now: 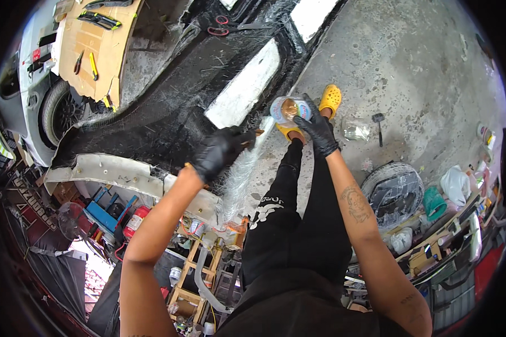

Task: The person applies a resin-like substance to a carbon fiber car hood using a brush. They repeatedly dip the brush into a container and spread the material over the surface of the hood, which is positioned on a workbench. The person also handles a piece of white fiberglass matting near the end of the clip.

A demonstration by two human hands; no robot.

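My right hand (320,132), in a black glove, is closed on a clear plastic tub (289,109) with amber liquid in it. My left hand (222,149), also gloved, is closed on what looks like a brush (253,136), near the edge of a large black moulded panel (135,132). A strip of white glass fibre (242,180) hangs below that hand along the panel's edge. White rectangular patches (242,84) lie on the panel, and red-handled scissors (219,28) rest at its upper part.
Cardboard (109,50) with cutters and pliers lies upper left beside a car (36,112). My feet in yellow clogs (330,98) stand on concrete, near a mallet (379,132) and a bag (355,129). Bags (455,185), a fire extinguisher (135,222) and wooden frames (188,281) crowd the lower edges.
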